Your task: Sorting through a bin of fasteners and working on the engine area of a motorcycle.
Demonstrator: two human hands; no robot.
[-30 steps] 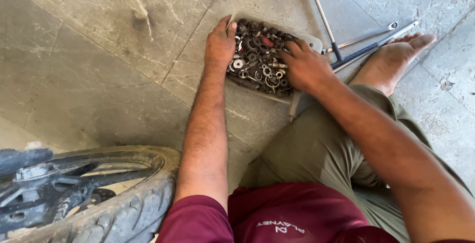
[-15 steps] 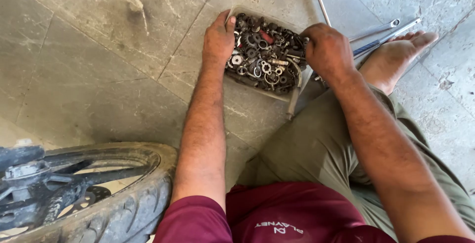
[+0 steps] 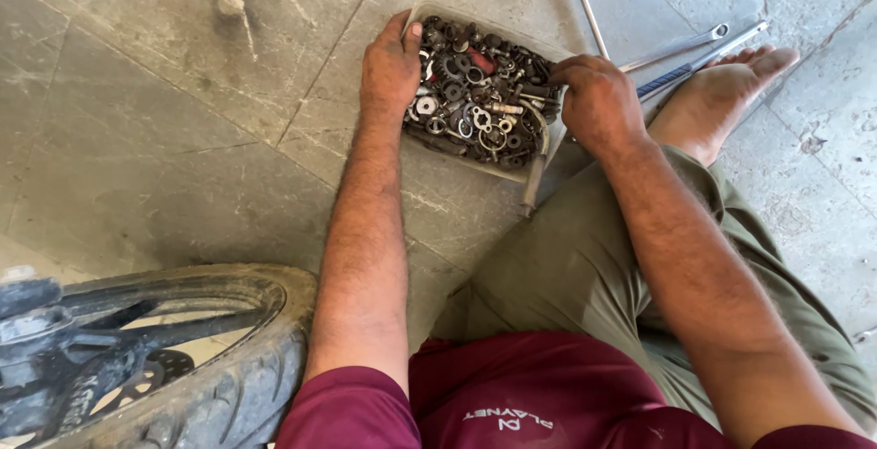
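- Head view: one shallow tray of pale plastic sits on the stone floor, heaped with nuts, washers and bolts too many to count; one red piece lies among them near the far side.
- The left hand lies flat and open on the tray's left rim, fingers stretched along the edge, thumb touching the hardware.
- The right hand is curled at the tray's right edge, knuckles up; whether it grips anything cannot be told, since the fingertips are hidden.
- One dull metal tool shaft sticks out over the tray's near corner onto the floor.
- Two long wrenches lie side by side beyond the right hand, next to one bare foot.
- One thin metal rod runs away from the tray's far corner.
- One motorcycle tyre with a dark wheel fills the lower left corner, well apart from the tray.
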